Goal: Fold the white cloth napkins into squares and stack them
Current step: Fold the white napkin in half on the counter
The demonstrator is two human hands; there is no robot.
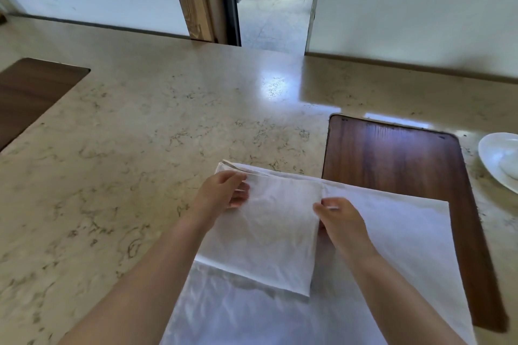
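1. A folded napkin [260, 232], white and close to a square, lay on top of a larger white cloth [392, 246] that was spread flat on the counter [140, 148].
2. The left hand [224, 190] was at the far left corner of the folded napkin. Its fingers were curled over the edge there and pinched the layers of the napkin.
3. The right hand [340, 221] was at the right edge of the folded napkin, near the far right corner. Its thumb and fingers were bent around that edge and grasped the napkin.
4. The near edge of the folded napkin rested on the larger cloth and threw a thin shadow on it.
5. The larger cloth went under the napkin toward the person and out of the lower border of the view. Its far right part covered the left side of a dark wooden board [392, 159].
6. The wooden board lay flat, to the right of the napkin.
7. A white dish [501, 159] stood on the counter, just beside the right side of the board, cut by the border of the view.
8. Another dark wooden surface [30, 92] was at the far left of the counter, well apart from the napkin.
9. Behind the counter there was a white wall [420, 3] with an open doorway [274, 8] in it.
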